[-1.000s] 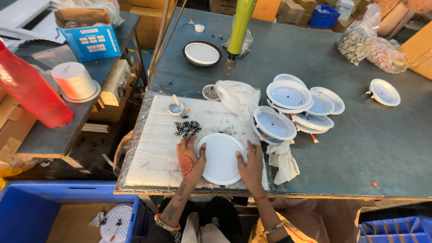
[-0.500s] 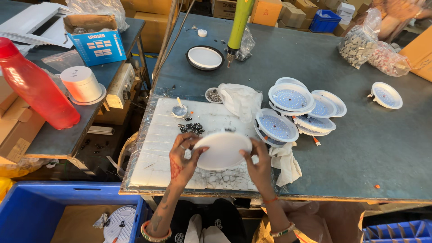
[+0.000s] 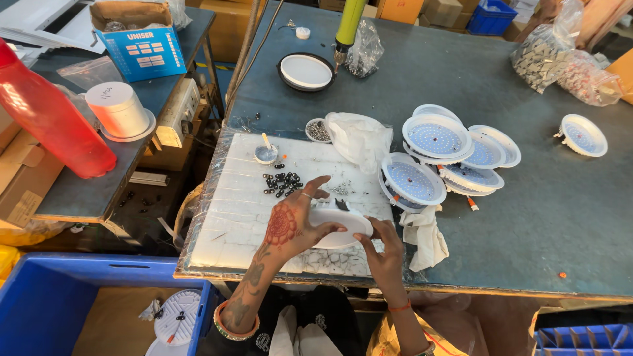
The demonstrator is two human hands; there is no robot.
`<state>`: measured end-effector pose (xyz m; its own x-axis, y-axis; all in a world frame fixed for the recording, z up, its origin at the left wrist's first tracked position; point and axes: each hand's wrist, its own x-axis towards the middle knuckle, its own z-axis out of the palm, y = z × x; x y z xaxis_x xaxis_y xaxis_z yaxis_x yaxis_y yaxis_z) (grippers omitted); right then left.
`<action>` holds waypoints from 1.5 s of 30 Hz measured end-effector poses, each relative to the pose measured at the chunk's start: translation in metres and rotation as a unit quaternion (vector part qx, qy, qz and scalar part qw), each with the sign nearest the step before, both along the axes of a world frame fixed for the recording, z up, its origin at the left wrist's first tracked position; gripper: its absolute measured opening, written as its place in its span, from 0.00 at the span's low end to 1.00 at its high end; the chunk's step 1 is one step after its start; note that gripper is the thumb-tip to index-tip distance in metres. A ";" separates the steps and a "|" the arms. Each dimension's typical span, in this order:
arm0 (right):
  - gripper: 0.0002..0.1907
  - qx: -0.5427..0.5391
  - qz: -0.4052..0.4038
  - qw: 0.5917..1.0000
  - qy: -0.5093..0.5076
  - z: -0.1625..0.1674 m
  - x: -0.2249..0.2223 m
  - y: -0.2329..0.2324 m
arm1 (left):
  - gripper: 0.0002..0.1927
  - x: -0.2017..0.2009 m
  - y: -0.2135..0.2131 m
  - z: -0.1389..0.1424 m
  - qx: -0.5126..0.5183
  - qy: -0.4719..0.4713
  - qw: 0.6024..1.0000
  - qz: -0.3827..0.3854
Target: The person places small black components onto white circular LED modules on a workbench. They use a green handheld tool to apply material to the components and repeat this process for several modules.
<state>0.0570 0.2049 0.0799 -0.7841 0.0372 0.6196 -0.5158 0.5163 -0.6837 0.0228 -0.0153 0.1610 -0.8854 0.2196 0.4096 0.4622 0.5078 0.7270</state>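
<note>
Head view, hands (image 3: 330, 231) holding white disc (image 3: 343, 227), stacked housings (image 3: 422, 181) beside

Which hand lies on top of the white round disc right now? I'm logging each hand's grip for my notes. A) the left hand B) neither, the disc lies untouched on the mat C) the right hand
A: the left hand spreads over the top of the white round disc, while the right hand holds its near edge.
</note>
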 end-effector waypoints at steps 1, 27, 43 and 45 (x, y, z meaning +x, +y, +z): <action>0.21 0.012 -0.003 1.000 0.006 0.000 0.000 0.000 | 0.50 -0.001 0.002 0.001 -0.007 -0.013 1.000 -0.010; 0.20 0.035 0.152 0.982 -0.103 0.056 -0.005 -0.015 | 0.43 0.029 0.002 -0.051 0.008 0.166 0.986 -0.018; 0.20 -0.033 0.194 0.972 -0.128 0.052 -0.007 -0.033 | 0.35 0.040 -0.012 -0.068 -0.007 0.272 0.961 -0.039; 0.19 -0.029 0.192 0.973 -0.126 0.052 -0.004 -0.034 | 0.35 0.039 -0.014 -0.071 -0.010 0.289 0.957 -0.036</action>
